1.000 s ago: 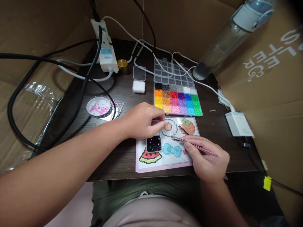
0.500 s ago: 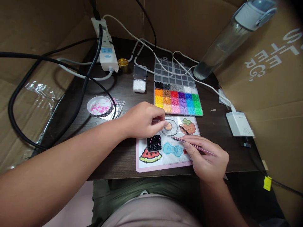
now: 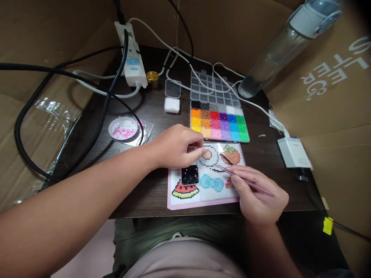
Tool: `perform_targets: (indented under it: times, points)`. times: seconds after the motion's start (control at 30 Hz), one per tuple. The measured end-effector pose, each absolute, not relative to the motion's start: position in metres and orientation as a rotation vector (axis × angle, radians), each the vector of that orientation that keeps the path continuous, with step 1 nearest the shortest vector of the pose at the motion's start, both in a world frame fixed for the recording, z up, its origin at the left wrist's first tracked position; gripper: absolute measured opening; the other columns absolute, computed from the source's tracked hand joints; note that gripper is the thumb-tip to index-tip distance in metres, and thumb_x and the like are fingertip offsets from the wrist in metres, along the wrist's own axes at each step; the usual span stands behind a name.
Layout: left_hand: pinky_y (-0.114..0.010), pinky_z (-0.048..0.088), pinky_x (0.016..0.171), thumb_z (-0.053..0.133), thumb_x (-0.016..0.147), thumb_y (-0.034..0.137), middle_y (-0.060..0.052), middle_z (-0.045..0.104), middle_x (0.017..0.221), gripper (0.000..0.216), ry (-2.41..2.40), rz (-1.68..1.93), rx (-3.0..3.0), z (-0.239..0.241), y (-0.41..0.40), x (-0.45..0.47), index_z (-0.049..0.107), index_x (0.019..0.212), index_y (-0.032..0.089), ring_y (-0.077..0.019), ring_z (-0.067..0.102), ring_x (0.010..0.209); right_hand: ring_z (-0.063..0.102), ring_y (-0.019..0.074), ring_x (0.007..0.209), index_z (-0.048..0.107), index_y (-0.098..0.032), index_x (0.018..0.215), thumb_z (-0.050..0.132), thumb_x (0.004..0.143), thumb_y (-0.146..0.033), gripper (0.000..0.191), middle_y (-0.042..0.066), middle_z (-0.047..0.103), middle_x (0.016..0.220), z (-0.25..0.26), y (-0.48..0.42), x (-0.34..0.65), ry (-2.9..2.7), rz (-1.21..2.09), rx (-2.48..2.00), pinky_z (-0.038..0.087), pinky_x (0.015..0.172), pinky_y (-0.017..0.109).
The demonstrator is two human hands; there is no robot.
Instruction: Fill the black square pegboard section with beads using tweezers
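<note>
My right hand (image 3: 263, 195) grips pink tweezers (image 3: 224, 169), their tips pointing left over a clear pegboard (image 3: 217, 196). Under the board, a pattern sheet shows an egg, an orange fruit and a blue bow; dark beads lie in slanted rows on it. My left hand (image 3: 185, 146) is closed in a pinch at the board's upper left; anything between its fingertips is hidden. Just below it stands a small box of black beads (image 3: 189, 175) with a few pink ones, beside a printed watermelon slice (image 3: 185, 190).
A many-coloured bead case (image 3: 223, 116) stands open behind the board. Further left are a small box of white beads (image 3: 172, 105) and a white dish (image 3: 112, 135) of pink beads. Cables, a power strip (image 3: 135, 71), a charger (image 3: 294, 152) and a bottle (image 3: 269, 58) surround the work.
My right hand and the tweezers have moved slightly right, the tips now a little higher on the board. My left hand holds almost the same pose; the whole view has shifted slightly.
</note>
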State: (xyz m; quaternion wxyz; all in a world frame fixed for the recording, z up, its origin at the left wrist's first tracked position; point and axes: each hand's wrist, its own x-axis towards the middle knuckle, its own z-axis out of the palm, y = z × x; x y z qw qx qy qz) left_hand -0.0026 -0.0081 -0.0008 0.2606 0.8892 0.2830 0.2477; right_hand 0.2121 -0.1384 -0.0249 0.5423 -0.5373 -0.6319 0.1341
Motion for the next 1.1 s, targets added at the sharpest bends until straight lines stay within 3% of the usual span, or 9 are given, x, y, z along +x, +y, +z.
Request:
perform_targets:
  times: [0.13, 0.27, 1.1]
  points:
    - [-0.022, 0.035, 0.055, 0.060, 0.084, 0.027, 0.001, 0.064, 0.061, 0.018, 0.760, 0.675, 2.411, -0.001, -0.009, -0.002, 0.069, 0.074, 0.015, -0.0084, 0.051, 0.053, 0.077, 0.0226, 0.078, 0.076, -0.024, 0.096, 0.074, 0.077, -0.004, 0.028, 0.004, 0.079, 0.090, -0.021, -0.147, 0.204, -1.576, 0.261, -1.219, 0.066, 0.069, 0.037]
    - [-0.022, 0.035, 0.055, 0.059, 0.084, 0.028, 0.001, 0.064, 0.061, 0.019, 0.763, 0.675, 2.400, -0.002, -0.009, -0.002, 0.069, 0.074, 0.015, -0.0085, 0.051, 0.053, 0.077, 0.0208, 0.081, 0.074, -0.022, 0.104, 0.070, 0.078, 0.000, 0.035, 0.006, 0.079, 0.095, -0.016, -0.150, 0.191, -1.743, 0.413, -1.083, 0.065, 0.069, 0.034]
    - [-0.023, 0.034, 0.055, 0.059, 0.084, 0.029, 0.001, 0.063, 0.059, 0.020, 0.754, 0.684, 2.372, -0.001, -0.010, -0.001, 0.069, 0.072, 0.015, -0.0085, 0.049, 0.052, 0.077, 0.0190, 0.080, 0.074, -0.022, 0.097, 0.066, 0.082, -0.002, 0.025, 0.005, 0.079, 0.091, -0.016, -0.145, 0.184, -1.798, 0.558, -1.065, 0.065, 0.071, 0.031]
